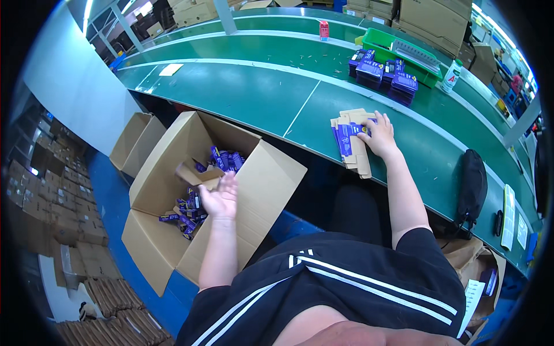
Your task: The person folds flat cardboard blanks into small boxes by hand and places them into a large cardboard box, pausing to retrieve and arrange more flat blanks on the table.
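Note:
My left hand is over a large open carton, palm up and fingers stretched apart, holding nothing that I can see. Just beyond its fingers a brown cardboard piece is smeared by motion, apparently free of the hand. Small purple boxes lie loose inside the carton. On the green bench, my right hand has its thumb and fingers closed on a small flattened purple box. This box lies on a fanned stack of others with brown cardboard sides.
Bundles of purple packs stand before a green bin; a white bottle is beside it. A black pouch rests right on the green bench. Another open carton stands behind the large one.

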{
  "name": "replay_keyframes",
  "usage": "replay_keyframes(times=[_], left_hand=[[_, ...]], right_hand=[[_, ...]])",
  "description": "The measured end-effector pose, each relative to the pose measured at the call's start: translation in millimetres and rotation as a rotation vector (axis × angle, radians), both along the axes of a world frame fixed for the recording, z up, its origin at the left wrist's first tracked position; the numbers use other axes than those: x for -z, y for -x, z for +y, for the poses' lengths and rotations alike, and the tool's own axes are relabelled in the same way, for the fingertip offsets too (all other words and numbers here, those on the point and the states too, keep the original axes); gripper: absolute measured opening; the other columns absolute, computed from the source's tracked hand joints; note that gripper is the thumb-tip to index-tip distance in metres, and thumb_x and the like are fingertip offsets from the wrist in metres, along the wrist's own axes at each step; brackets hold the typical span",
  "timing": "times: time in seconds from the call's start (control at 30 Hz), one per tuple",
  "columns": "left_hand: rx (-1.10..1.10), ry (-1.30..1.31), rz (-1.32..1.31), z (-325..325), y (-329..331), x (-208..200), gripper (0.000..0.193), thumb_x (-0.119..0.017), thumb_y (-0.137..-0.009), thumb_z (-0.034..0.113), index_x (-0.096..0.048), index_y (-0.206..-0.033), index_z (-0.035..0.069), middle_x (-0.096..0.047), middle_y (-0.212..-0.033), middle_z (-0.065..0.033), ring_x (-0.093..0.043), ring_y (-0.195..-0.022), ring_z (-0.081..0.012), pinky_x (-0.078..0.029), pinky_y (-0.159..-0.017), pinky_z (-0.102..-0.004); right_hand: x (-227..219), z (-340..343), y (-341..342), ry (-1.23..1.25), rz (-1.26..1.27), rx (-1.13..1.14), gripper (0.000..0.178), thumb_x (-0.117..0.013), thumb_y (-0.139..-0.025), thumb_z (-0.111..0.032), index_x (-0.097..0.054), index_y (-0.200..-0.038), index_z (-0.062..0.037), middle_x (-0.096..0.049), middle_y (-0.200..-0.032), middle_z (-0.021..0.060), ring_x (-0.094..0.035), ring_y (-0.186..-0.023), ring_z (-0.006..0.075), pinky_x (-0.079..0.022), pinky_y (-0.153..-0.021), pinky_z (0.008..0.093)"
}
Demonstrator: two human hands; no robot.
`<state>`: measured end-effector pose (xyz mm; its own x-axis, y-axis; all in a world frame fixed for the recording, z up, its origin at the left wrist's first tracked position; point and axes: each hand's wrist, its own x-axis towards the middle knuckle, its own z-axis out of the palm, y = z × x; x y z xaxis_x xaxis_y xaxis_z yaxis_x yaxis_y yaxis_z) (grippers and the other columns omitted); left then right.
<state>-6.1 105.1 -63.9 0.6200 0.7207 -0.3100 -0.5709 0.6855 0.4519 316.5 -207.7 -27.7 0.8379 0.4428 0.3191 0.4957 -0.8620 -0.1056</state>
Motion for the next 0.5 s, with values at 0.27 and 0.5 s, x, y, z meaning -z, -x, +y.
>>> replay_keyframes(times=[0.27,0.5], left_hand=[[0.665,-0.356,-0.114,-95.1,-35.2,-29.7,0.055,-0.047,-0.099,0.028,-0.027,-0.143,0.001,-0.052,-0.127,-0.0266,-0.063,-0.105,-0.0308,-0.056,-0.082,-0.0362],[0.696,-0.360,-0.105,-102.8,-29.2,-36.5,0.060,-0.063,-0.092,0.026,-0.034,-0.141,0.005,-0.063,-0.101,-0.0175,-0.067,-0.079,-0.0217,-0.056,-0.069,-0.0288]], right_hand=[[-38.7,56.9,88.3,-0.373,0.241,-0.746,0.038,-0.075,-0.075,-0.021,-0.059,-0.106,-0.0038,-0.041,-0.142,0.0198,-0.034,-0.134,0.0423,-0.034,-0.108,0.0460],[-21.1,78.6,150.5,-0.635,0.471,-0.936,0.031,-0.073,-0.078,-0.011,-0.056,-0.101,-0.0009,-0.037,-0.142,0.0224,-0.041,-0.128,0.0425,-0.038,-0.104,0.0448]])
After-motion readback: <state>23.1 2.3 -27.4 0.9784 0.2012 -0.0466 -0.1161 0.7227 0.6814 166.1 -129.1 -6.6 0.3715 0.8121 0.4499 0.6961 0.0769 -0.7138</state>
